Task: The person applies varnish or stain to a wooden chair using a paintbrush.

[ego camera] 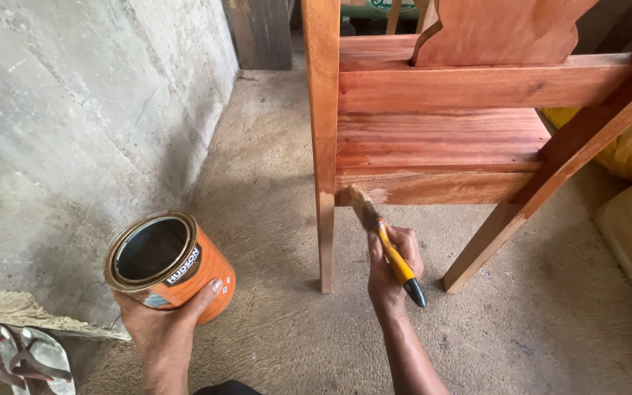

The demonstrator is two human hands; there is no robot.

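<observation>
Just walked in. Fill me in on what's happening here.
A person is brushing finish onto a wooden chair. The right hand holds a yellow-handled paintbrush, its bristles against the chair's front rail, where a pale uncoated patch shows beside the brush tip. The left hand holds an open orange can, tilted, near the concrete wall. The chair stands on a dusty concrete floor. A pair of sandals lies at lower left.
</observation>
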